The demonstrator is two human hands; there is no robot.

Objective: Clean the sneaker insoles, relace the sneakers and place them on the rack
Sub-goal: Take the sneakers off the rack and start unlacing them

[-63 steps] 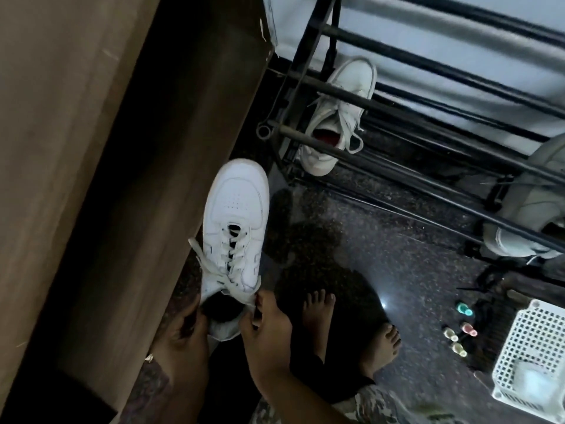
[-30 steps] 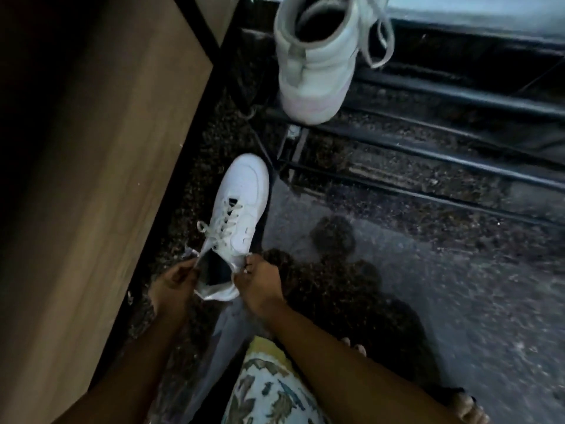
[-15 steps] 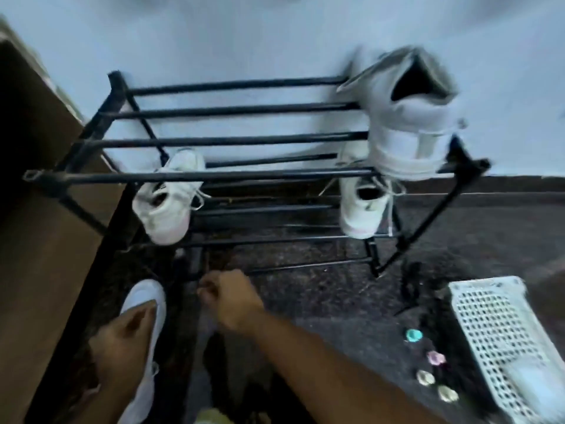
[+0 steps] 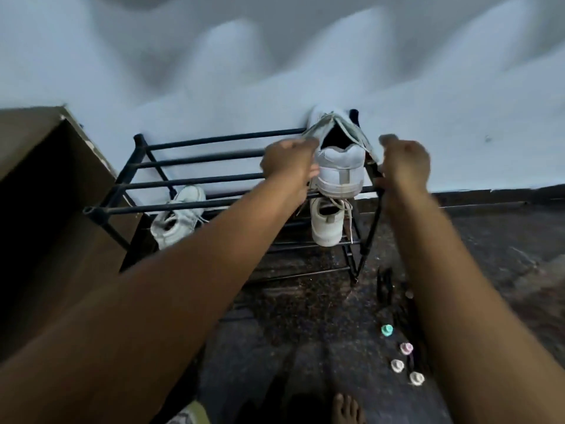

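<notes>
A black metal shoe rack [image 4: 189, 180] stands against the pale wall. On the right end of its top shelf sits a white sneaker [image 4: 339, 168], heel toward me, with loose laces. My left hand [image 4: 290, 162] is at the sneaker's left side, fingers by the laces and thumb against the heel. At the sneaker's right side my right hand [image 4: 403, 163] is curled next to a hanging lace; blur hides whether it holds it. Two more white sneakers [image 4: 177, 215] [image 4: 328, 223] lie on the lower shelf.
A brown wooden cabinet [image 4: 46, 185] stands left of the rack. On the dark speckled floor at the right lie several small coloured caps [image 4: 386, 329] and some black items [image 4: 385, 283]. A bare foot [image 4: 347, 408] shows at the bottom edge.
Both hands have left the sneaker on the floor by the cabinet and risen to the sneaker on the top shelf. The view has tilted up; the floor sneaker and white basket are out of sight.
</notes>
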